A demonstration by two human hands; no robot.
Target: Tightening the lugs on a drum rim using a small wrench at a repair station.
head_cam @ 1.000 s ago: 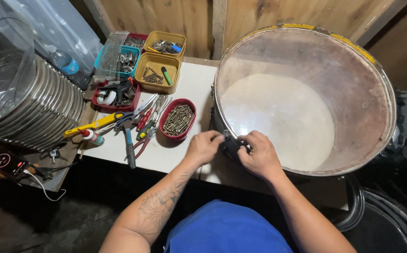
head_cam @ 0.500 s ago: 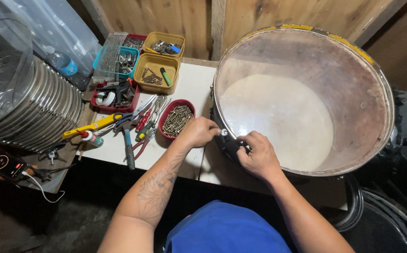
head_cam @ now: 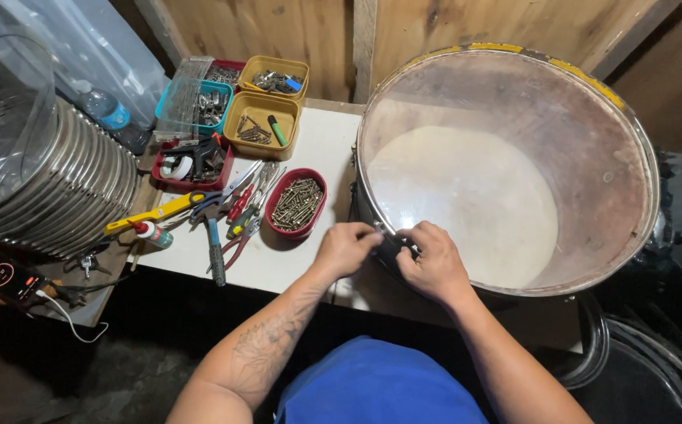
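Note:
A large metal drum shell (head_cam: pixel 592 157) with a pale skin at its bottom stands on a white table (head_cam: pixel 325 149). My right hand (head_cam: pixel 435 267) grips a dark fitting (head_cam: pixel 392 247) on the shell's near rim. My left hand (head_cam: pixel 346 247) is just left of it, fingertips pinched together against the same spot on the rim. Whatever sits between those fingertips is hidden. A red oval bowl of screws (head_cam: pixel 296 202) lies a hand's width to the left of my left hand.
Pliers, cutters and a yellow-handled tool (head_cam: pixel 223 216) lie beside the bowl. Yellow trays (head_cam: pixel 262 126), a teal tray (head_cam: pixel 195 102) and a red tray (head_cam: pixel 191 161) hold small parts. A ribbed metal cylinder (head_cam: pixel 50 188) fills the left. A dark hoop (head_cam: pixel 647 353) lies at lower right.
My left hand left the rim, reached left to the red bowl of screws, and has come back to the rim beside my right hand. My right hand stayed on the fitting.

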